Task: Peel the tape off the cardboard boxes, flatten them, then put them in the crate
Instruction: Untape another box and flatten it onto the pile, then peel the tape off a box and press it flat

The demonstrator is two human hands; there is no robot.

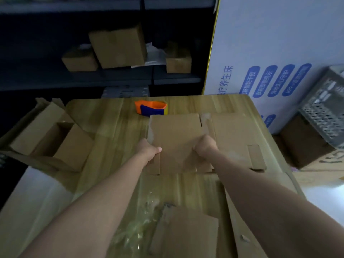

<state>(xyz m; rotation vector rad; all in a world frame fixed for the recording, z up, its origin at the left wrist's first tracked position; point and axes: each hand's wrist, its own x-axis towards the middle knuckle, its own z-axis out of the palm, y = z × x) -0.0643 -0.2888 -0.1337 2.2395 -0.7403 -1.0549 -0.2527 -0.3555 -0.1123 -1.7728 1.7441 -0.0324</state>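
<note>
1. My left hand and right hand both clench the flattened cardboard box.
2. It lies toward the table's far edge, long axis left-right.
3. The crate sits past the right edge, nearest my right hand.

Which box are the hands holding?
The middle box: left hand and right hand grip its edges. The open box at left and the shelf boxes go untouched.

A flattened box sits on the middle of the table. The tape dispenser sits at the table's far edge. Peeled tape and a cardboard sheet lie at its near edge. An open box stands left of the table, the crate is to its right, and shelves are behind it.
</note>
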